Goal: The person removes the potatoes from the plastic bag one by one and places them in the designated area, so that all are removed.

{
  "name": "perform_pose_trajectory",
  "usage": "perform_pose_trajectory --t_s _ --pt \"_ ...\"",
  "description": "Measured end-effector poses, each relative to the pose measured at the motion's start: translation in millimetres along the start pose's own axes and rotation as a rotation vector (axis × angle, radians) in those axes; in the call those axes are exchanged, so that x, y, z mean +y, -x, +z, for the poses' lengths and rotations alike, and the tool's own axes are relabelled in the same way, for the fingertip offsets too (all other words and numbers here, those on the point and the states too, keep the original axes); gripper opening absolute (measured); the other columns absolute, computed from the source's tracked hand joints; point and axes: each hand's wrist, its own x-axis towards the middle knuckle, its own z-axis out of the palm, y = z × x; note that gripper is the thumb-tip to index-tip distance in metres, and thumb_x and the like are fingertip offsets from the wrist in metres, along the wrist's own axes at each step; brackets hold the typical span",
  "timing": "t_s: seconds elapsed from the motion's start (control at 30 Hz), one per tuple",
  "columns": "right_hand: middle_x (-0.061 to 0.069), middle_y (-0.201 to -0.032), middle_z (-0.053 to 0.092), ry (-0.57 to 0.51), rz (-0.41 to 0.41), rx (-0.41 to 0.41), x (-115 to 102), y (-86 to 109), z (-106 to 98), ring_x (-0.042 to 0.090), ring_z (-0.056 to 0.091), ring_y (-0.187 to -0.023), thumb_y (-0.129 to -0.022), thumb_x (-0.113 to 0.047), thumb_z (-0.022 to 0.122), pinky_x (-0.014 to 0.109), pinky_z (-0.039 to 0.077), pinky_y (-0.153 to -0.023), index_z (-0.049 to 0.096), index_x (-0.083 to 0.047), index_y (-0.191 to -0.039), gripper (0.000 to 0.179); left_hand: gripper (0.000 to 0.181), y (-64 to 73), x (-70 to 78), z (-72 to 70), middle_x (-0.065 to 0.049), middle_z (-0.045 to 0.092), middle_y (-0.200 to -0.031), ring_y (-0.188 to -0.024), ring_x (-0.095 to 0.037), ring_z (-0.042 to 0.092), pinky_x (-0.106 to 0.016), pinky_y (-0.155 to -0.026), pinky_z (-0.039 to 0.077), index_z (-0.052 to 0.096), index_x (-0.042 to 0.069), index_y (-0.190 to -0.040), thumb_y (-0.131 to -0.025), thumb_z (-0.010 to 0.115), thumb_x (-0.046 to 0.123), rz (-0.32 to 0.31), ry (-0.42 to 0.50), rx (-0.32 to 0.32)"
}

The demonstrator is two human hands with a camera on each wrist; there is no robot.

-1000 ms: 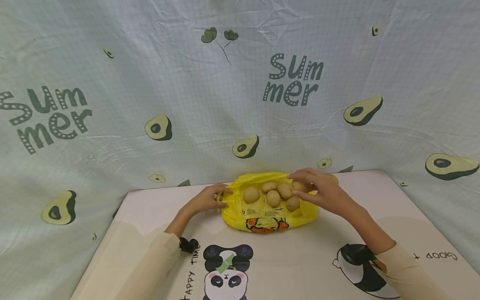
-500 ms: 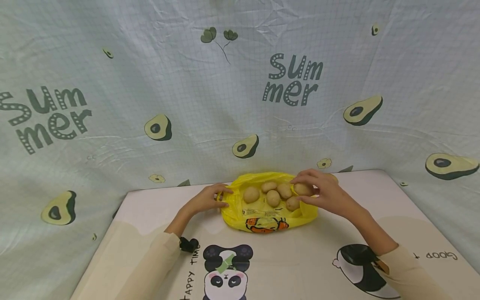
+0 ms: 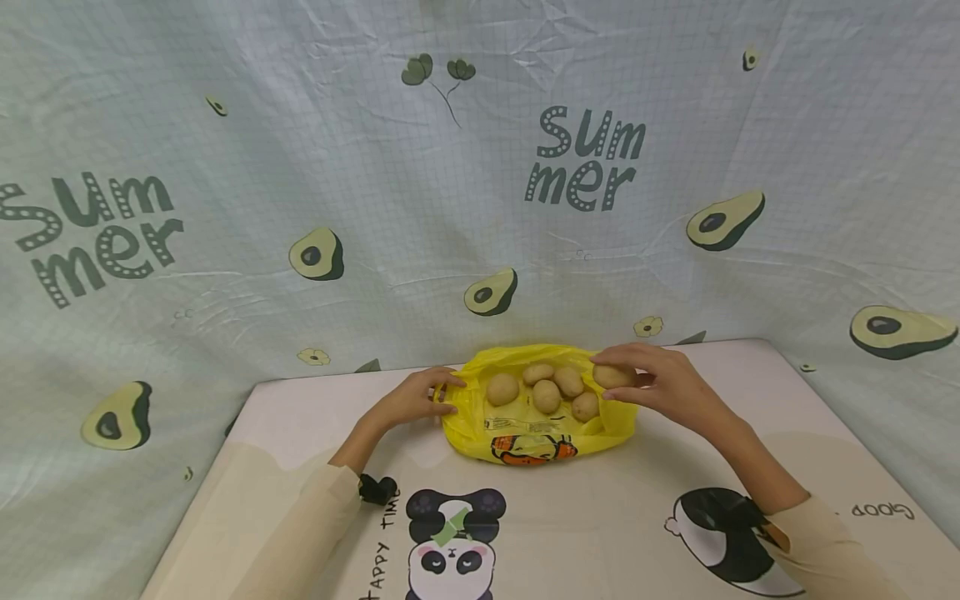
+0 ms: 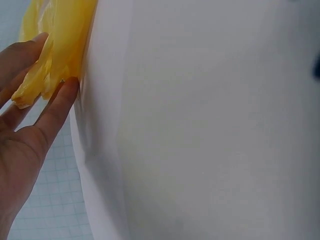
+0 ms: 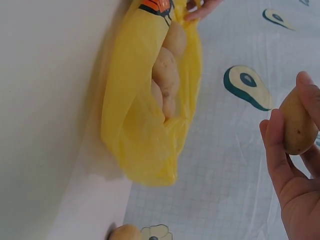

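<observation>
A yellow plastic bag (image 3: pixel 468 429) lies open on the table, with several potatoes (image 3: pixel 546 397) inside it. My left hand (image 3: pixel 412 397) holds the bag at its left end; in the left wrist view, crumpled yellow plastic runs between the thumb and fingers (image 4: pixel 60 107). At the bag's right end, my right hand (image 3: pixel 671 385) grips a potato (image 3: pixel 613 377) between thumb and fingertips. The right wrist view has this potato (image 5: pixel 297 125) raised apart from the bag (image 5: pixel 130 100), where the others show through the opening.
One more potato (image 5: pixel 126 233) rests on the table past the bag's right end, hidden behind my right hand in the head view. A pale table cover (image 3: pixel 585 533) carries panda prints. Behind the table hangs a cloth (image 3: pixel 420 208) with avocado prints.
My right hand has drawn the potato rightward, from over the bag's contents to its right rim. The left hand and the bag stay in place.
</observation>
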Motion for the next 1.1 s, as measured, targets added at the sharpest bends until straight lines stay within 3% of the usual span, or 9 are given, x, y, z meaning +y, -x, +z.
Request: perform_pose_trajectory --t_s 0.17,0.53,0.7,1.1 --pt "0.001 -0.122 0.07 0.028 -0.022 0.01 1.2 1.7 -2.5 0.011 0.067 -0.098 -0.08 -0.01 0.086 0.024 0.06 -0.073 0.072 -0.016 -0.125 0.048 0.041 0.1 0.1 -0.4 -0.016 0.054 -0.147 -0.14 -0.037 0.045 -0.054 -0.116 0.036 0.068 0.01 -0.131 -0.092 0.076 0.019 -0.003 -0.001 0.0" --pt "-0.001 -0.123 0.07 0.055 0.017 0.012 7.6 7.4 -9.1 0.006 0.066 -0.096 -0.079 -0.012 0.086 0.018 0.058 -0.074 0.073 -0.018 -0.126 0.05 0.041 -0.2 0.7 0.2 -0.015 0.055 -0.146 -0.136 -0.036 0.049 -0.053 -0.115 0.039 0.068 0.01 -0.131 -0.092 0.076 0.019 -0.002 -0.003 0.001" --pt "0.0 -0.121 0.07 0.075 -0.004 0.024 10.6 9.6 -12.5 0.004 0.065 -0.086 -0.078 -0.01 0.087 0.016 0.055 -0.068 0.073 -0.015 -0.126 0.05 0.041 0.3 0.7 0.4 -0.015 0.055 -0.145 -0.136 -0.035 0.049 -0.053 -0.114 0.04 0.068 0.01 -0.131 -0.092 0.076 0.019 0.002 -0.001 0.003" --pt "0.002 -0.12 0.07 0.114 -0.032 0.045 14.3 11.5 -17.0 0.004 0.061 -0.083 -0.076 -0.007 0.087 0.015 0.052 -0.064 0.073 -0.016 -0.126 0.052 0.041 -0.4 1.0 0.9 -0.014 0.054 -0.147 -0.138 -0.035 0.048 -0.053 -0.115 0.039 0.068 0.011 -0.131 -0.092 0.076 0.019 -0.024 -0.006 -0.005"
